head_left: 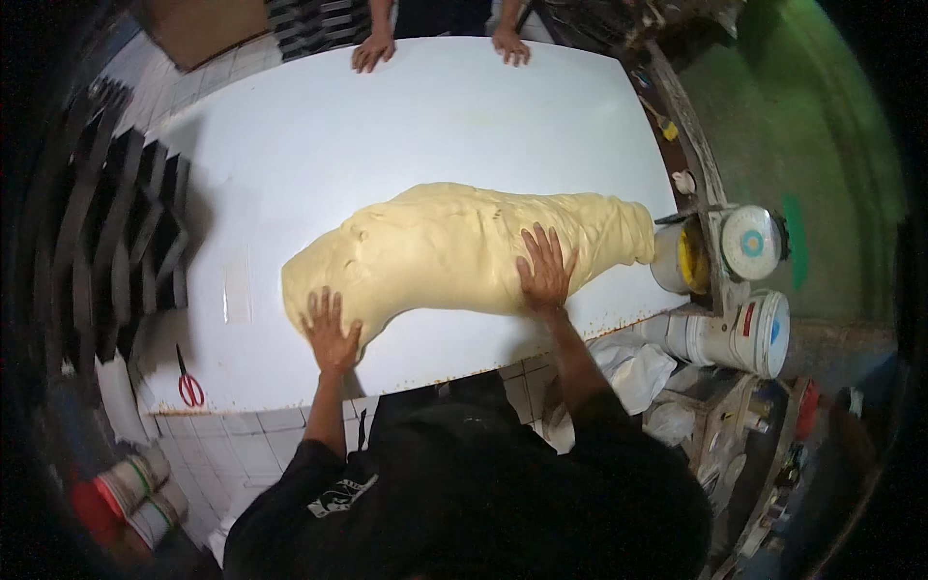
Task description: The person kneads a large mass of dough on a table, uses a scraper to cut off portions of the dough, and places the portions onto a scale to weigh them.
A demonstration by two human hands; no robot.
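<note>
On the white table (319, 126), near its front edge: large pale-yellow dough mass (454, 251), lying flat, well apart from the far edge.

Hand state:
- Left hand (332, 333): fingers spread, palm down, pressed against the lower left end of the dough, where it meets the table.
- Right hand (544, 271): fingers spread wide, palm flat on top of the dough, right of centre, near its front edge.
- Nothing pinched or gripped by either hand.

Step in hand, as judged: pressing or working the dough by palm, with the mass braced at two places along its front side.

Next move, as judged: calls for even downward and forward pressure from both palms, weight carried through straight arms, and a firm footing, given a mass this wide and soft. Risk of the right end sagging over the table's edge if pushed that way.

Orientation of the dough:
- Long axis: across the table from left to right, tilted slightly, with the left end nearer and the right end farther.
- Left end: broad and rounded.
- Right end: narrower and blunt, pointing toward the tub with yellow contents (681, 259) beside the right edge.

Surroundings: red-handled scissors (189, 382) at the front left corner; dial scale (751, 242) and white bucket (754, 333) to the right; two hands of another person (372, 50) resting on the far edge.
</note>
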